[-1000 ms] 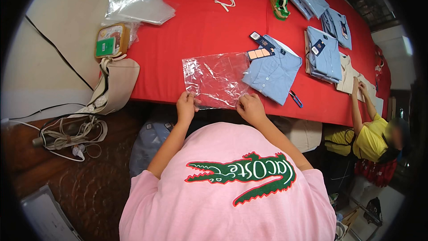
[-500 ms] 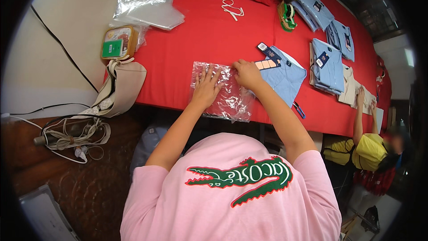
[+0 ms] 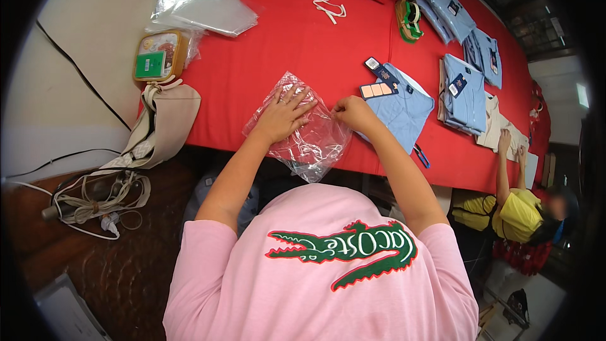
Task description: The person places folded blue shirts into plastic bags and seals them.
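A clear plastic bag [image 3: 314, 145] lies slantwise on the red-covered table, one corner hanging over the front edge. My left hand [image 3: 285, 114] is spread flat on top of it, fingers apart. At the bag's right side my right hand [image 3: 355, 113] has its fingertips pinched together on the plastic edge. Just right of that hand lies a folded light-blue shirt [image 3: 404, 104] with dark hang tags [image 3: 383, 82] on its upper left part.
Clear bags [image 3: 205, 3] are piled at the back left, by a food container [image 3: 158, 57]. A green tape dispenser [image 3: 409, 22] and folded blue shirts [image 3: 463, 98] stand at right. A blue cutter [image 3: 421, 156] lies near the edge. A co-worker [image 3: 517, 215] handles beige cloth.
The plastic bag has turned from lying nearly square to a slant, its lower corner now past the table edge. My left hand has shifted slightly left and nearer, my right hand slightly nearer.
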Tool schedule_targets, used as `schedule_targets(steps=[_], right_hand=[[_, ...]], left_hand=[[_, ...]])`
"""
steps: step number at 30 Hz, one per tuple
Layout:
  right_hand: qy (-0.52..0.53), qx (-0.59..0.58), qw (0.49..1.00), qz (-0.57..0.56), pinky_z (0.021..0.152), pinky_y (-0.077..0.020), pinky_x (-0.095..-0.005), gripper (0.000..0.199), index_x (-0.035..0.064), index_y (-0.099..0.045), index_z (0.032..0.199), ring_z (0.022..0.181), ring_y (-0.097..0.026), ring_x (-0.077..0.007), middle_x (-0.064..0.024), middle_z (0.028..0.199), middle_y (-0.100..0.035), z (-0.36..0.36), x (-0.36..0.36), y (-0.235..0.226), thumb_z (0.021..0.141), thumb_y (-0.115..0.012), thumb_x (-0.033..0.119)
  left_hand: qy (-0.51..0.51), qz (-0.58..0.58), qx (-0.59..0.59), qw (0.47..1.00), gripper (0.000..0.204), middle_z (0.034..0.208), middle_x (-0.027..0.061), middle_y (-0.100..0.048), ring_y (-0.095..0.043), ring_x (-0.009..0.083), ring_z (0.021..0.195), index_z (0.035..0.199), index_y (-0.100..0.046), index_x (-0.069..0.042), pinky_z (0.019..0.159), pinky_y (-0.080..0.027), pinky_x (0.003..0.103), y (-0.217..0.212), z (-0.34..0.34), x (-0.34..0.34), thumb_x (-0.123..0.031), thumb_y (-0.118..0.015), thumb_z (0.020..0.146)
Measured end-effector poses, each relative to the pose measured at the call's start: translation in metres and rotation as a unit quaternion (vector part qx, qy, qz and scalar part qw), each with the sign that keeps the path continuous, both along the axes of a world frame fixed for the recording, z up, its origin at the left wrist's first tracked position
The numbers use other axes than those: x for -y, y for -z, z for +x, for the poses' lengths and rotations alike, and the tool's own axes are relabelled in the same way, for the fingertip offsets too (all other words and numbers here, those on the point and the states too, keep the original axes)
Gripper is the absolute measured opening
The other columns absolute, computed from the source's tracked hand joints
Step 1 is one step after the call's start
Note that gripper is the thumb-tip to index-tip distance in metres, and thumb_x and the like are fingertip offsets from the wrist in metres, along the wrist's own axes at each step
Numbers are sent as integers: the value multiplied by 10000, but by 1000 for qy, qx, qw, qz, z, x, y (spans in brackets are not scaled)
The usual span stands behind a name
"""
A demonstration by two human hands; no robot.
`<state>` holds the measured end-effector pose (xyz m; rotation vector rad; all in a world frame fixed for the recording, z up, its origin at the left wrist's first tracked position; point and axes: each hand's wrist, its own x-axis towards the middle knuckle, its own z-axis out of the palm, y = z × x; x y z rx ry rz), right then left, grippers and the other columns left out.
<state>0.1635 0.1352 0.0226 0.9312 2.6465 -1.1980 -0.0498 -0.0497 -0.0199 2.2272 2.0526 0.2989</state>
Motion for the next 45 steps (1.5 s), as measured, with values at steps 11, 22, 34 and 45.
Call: schedule_targets(steps=[11,22,34,45], right_hand=[[154,27,987,44,767,-585,-466,306,32,-794,908,841,-761,-361,-192,872,-770,10,31,-23,797,-852,312],[62,-82,985,139,727,-559,-445,138,69,-827,894,814,-740,-338,-140,819,-750,20,32,-10,833,-820,192],[189,-279,928,-158,990,-519,-344,49,7,-779,971,1081,-684,-190,-89,1115,-752,117,97,-23,940,-776,44],[236,-366,836,-334,1112,-471,-375,60,43,-726,1048,1184,-657,-194,-69,1132,-730,157,100,-43,1008,-737,86]], left_hand=[[-21,-19,32,999,561,1783,61,-266,-191,327,1651,1649,-439,-365,1325,-96,613,5,-2,-10,-520,-454,1111],[-23,0,65,998,490,1802,58,-220,-184,323,1660,1603,-515,-392,1328,-59,613,7,32,-44,-490,-406,1135],[-7,8,-21,1000,544,1797,57,-236,-192,315,1659,1647,-434,-394,1324,-137,606,2,31,-43,-532,-410,1122],[99,-15,14,995,602,1795,83,-228,-198,319,1655,1664,-419,-304,1339,-152,540,-2,39,-28,-508,-471,1100]])
